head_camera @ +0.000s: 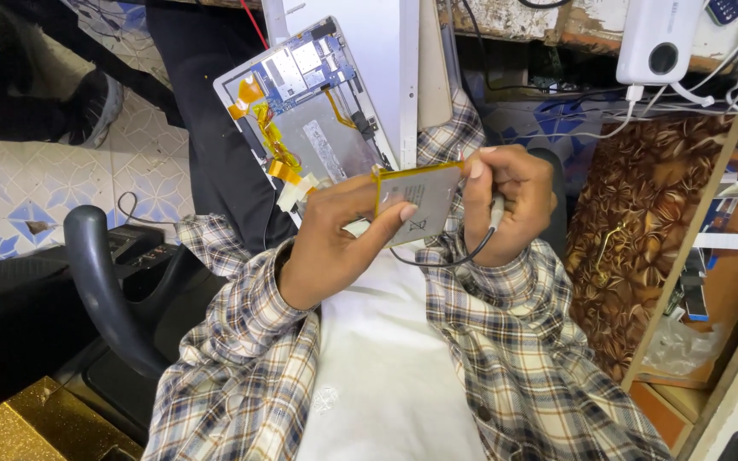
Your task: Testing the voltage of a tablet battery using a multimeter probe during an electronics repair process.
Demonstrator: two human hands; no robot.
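I see the left hand (335, 243) pinching a flat silver battery pack (416, 201) with yellow edges, thumb on its front and fingers curled behind it. The right hand (510, 201) touches the pack's right edge and has its fingers pressed together around a thin tool with a black cord (437, 259). The pack is up over the lap, just below an opened tablet (313, 107) showing its blue board. A black chair arm (100, 282) curves at the left
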